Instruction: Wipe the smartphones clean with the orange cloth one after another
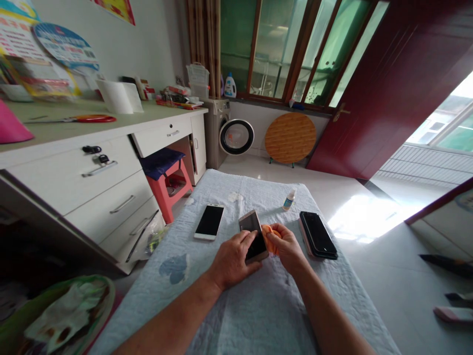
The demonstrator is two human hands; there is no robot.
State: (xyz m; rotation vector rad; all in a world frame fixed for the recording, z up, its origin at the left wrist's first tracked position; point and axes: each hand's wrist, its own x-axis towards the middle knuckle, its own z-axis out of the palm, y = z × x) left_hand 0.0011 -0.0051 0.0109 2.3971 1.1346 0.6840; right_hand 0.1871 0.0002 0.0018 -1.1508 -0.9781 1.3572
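A gold-rimmed phone [253, 221] lies tilted near the middle of the cloth-covered table. My left hand [233, 259] is closed on it, fingers over its screen and thumb along its lower edge. At the phone's right edge, my right hand [287, 246] pinches an orange cloth [272, 242], which touches the phone's side. A white phone [209, 222] with a dark screen rests to the left. A small spray bottle [289, 200] stands upright behind my right hand. Stacked phones, the top one black [318, 235], lie at the right.
A light blue patterned cloth [192, 291] covers the table. On the left are a white desk [74, 170], a pink stool [170, 187] and a waste bin [111, 296] holding tissues. Beyond are a washing machine [215, 143] with its door open and a round wooden tabletop [290, 137].
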